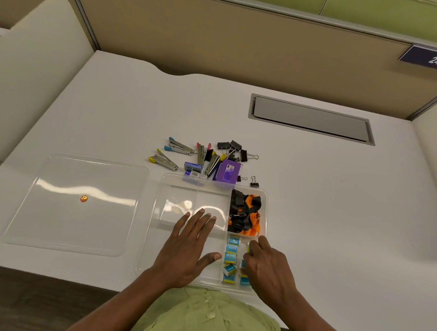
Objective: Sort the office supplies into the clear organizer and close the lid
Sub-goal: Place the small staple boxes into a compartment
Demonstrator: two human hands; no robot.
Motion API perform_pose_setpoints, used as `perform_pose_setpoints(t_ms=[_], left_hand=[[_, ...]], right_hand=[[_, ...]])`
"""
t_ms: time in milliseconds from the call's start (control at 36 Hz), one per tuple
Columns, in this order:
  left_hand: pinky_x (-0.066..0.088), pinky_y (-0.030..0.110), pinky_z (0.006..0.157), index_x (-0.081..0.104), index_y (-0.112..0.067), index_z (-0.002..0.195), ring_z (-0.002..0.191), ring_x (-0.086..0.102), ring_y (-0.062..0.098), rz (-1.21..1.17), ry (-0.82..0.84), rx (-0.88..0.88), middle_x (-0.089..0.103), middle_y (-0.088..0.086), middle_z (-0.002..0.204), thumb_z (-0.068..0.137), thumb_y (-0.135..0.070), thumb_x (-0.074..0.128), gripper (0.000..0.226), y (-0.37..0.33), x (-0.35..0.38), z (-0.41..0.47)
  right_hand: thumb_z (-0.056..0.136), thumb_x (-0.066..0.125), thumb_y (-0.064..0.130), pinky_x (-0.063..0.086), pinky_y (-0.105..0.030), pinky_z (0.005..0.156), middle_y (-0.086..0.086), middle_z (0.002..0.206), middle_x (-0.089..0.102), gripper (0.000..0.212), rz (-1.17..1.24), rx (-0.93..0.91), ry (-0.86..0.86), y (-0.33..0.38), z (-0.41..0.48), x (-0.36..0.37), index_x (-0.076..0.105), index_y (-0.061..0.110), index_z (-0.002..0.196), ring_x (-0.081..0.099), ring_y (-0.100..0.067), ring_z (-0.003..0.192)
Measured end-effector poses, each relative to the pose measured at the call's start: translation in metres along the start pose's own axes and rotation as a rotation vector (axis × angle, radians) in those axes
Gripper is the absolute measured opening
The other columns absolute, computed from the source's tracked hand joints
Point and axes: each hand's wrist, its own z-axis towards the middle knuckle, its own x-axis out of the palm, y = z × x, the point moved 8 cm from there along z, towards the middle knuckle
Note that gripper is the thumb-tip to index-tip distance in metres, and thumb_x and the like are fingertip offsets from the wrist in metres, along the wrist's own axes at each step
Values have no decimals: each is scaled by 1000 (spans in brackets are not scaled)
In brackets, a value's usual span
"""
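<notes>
resting flat on the organizer (159, 187), the left hand (189, 250) has its fingers spread wide and holds nothing, palm over the near-left part of the tray. right hand (267, 265) dips into the near-right compartment among small blue boxes (231, 258), fingers curled narrow; i cannot tell whether they grip one. black and orange lanyards (245, 213) fill the far-right compartment. organizer sits at the desk's (338, 198) near edge, and its lid (77, 202) lies flat just to its left, off the tray. beyond the organizer lie staplers (177, 147), binder clips (236, 148), a purple box (227, 171) and staple boxes (193, 167).
</notes>
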Motion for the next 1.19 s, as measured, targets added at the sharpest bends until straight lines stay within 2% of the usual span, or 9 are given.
perform_pose_setpoints(t_ms=[83,250,417,583,694,806,972,1083,1194], left_hand=[[0,42,128,22,-21,167,162,8,18,-6,9,0,19,3,175,103,-76,23,84,0,1,0],[-1,45,129,10,-23,169,163,-5,15,-39,31,-4,6,-1,177,101,-78,15,87,1,2,1],[2,45,129,16,-22,168,163,2,17,-25,19,2,14,1,176,102,-77,18,86,1,5,1],[0,44,129,16,-23,168,163,0,16,-27,15,-1,13,2,176,102,-77,19,85,1,3,1],[-4,44,130,7,-25,169,163,-7,14,-36,39,-9,2,-2,177,101,-78,14,86,1,4,0],[-1,44,130,12,-23,168,163,-3,15,-36,27,-1,8,0,177,102,-77,15,86,1,3,0],[1,44,129,21,-22,167,163,9,18,-29,-4,3,20,2,175,103,-76,23,84,1,3,1],[2,45,130,16,-22,168,164,3,16,-34,18,8,15,1,176,103,-76,21,84,1,3,0],[1,45,130,13,-22,168,164,-1,15,-25,38,1,12,1,176,103,-76,18,85,1,4,0]], right_hand=[[44,102,37,52,-33,44,-5,82,66,47,57,31,-32,3,-4,-8,72,17,74,61,-22,77],[64,93,32,60,-34,56,2,99,63,44,198,-113,-97,30,-7,-15,72,27,103,61,-19,95],[60,96,29,58,-33,51,-1,94,65,45,157,-93,-82,33,-4,-1,70,21,96,63,-20,91],[70,90,42,60,-28,57,2,103,65,39,256,-112,-168,20,-12,-18,71,24,100,65,-14,95],[76,86,26,50,-24,46,5,106,62,30,313,8,-272,-12,-18,-40,72,25,102,58,-13,93],[80,84,23,51,-30,46,8,97,63,24,308,121,-333,-45,-17,-44,71,26,100,56,-12,87],[71,90,22,52,-27,50,3,100,66,34,249,17,-277,-27,-9,-45,72,21,100,61,-16,90],[71,89,23,54,-33,50,1,98,64,32,133,-55,-178,-7,-1,-29,70,20,97,57,-19,96],[59,96,31,53,-36,49,-4,91,64,46,62,-41,-83,3,1,-21,67,14,91,59,-23,89]])
